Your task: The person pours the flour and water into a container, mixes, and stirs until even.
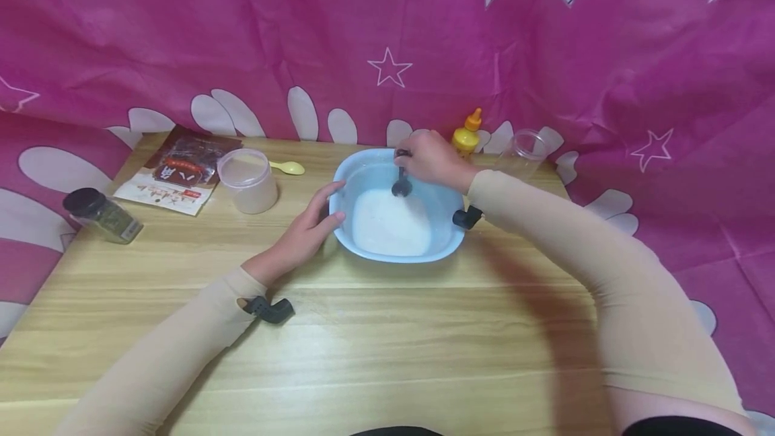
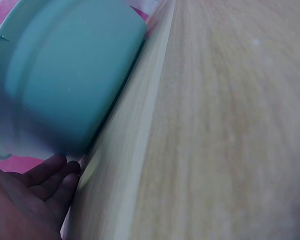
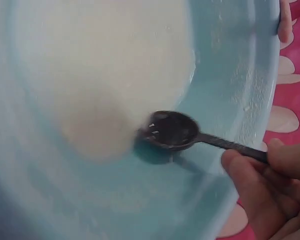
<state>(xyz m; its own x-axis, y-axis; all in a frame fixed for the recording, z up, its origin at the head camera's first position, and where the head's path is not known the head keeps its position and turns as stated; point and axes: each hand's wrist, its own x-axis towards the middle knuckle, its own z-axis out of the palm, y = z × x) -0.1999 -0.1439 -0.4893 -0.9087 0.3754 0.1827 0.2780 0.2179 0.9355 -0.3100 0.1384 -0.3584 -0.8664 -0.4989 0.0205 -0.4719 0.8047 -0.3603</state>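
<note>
My right hand (image 1: 432,155) pinches the handle of a small black spoon (image 3: 172,130) between thumb and fingers. The spoon's bowl is over the inside of a light blue plastic basin (image 1: 445,237), close above a pale, milky liquid (image 1: 390,224). Its dark inner surface shows wet highlights. At the basin's left side, my left hand (image 1: 303,231) rests against the outer wall, thumb and forefinger tips at the rim. The left wrist view shows the other fingers (image 2: 55,177) loosely bent beside the basin's lower wall, close to the table.
Left on the wooden table (image 1: 375,355) are a black-lidded spice jar (image 1: 103,215), a printed brown-and-white packet (image 1: 178,170), a clear plastic tub (image 1: 249,184) and a yellow spoon (image 1: 289,167). Behind my right arm stand a yellow squeeze bottle (image 1: 466,138) and a clear cup (image 1: 522,153). A pink curtain (image 1: 315,32) hangs behind.
</note>
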